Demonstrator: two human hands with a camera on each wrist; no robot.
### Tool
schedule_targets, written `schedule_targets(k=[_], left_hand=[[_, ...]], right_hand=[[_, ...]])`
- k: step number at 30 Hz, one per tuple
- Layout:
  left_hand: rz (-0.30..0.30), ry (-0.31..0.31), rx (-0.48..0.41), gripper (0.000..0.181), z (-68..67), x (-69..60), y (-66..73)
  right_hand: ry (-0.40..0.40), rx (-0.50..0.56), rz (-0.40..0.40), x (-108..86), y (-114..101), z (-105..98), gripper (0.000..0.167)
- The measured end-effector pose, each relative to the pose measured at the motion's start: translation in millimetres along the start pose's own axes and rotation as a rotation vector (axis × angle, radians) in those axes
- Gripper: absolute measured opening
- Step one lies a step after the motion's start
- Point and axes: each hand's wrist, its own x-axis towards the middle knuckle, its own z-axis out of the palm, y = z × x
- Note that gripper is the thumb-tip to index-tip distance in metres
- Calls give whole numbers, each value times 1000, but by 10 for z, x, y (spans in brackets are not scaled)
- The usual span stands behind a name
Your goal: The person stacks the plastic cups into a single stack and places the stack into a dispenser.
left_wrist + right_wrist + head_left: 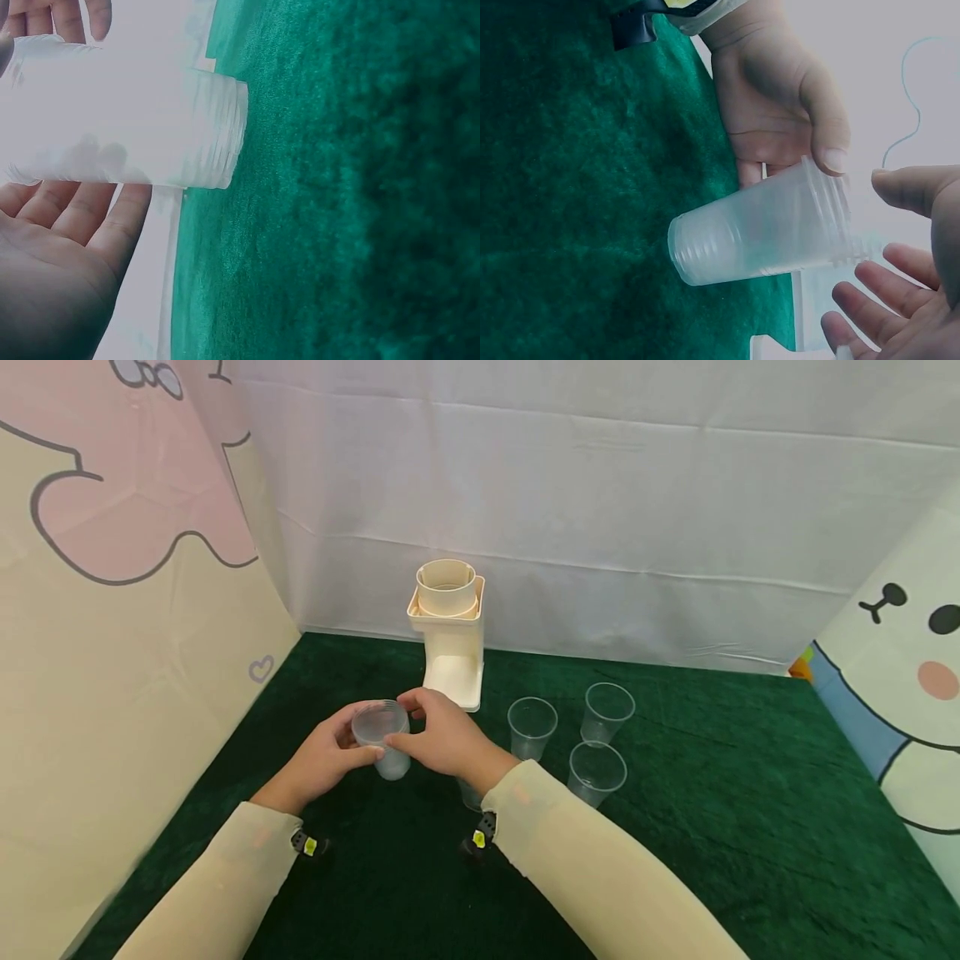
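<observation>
A stack of clear plastic cups (392, 766) is held upright above the green cloth, its nested rims showing in the right wrist view. My left hand (318, 760) grips the stack from the side, thumb in front and fingers behind it. My right hand (446, 735) is at the stack's upper right edge, thumb and fingers spread around the rim. In the right wrist view this right hand (919, 270) has loosely extended fingers close to the rim; contact there is hard to tell. Beyond the hands stands a cream plastic holder (455, 647) with a round cup-like top.
Several single clear cups stand right of the hands: one cup (532, 722), one farther back (609, 706), one nearer (597, 768). Another cup (470, 795) is partly hidden by the right forearm. White cloth (600, 510) hangs behind the green-covered table (750, 793).
</observation>
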Motion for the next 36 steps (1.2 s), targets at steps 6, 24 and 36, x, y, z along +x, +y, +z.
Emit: schedule_targets(k=[6, 24, 36], left_hand=[[-19, 9, 24, 64, 4, -15, 22], [-50, 15, 15, 64, 11, -16, 17], [-56, 8, 7, 65, 11, -7, 26]], right_hand=[[6, 24, -5, -90, -1, -74, 61], [-3, 13, 10, -580, 114, -562, 60], [40, 36, -95, -1029, 236, -989, 63]])
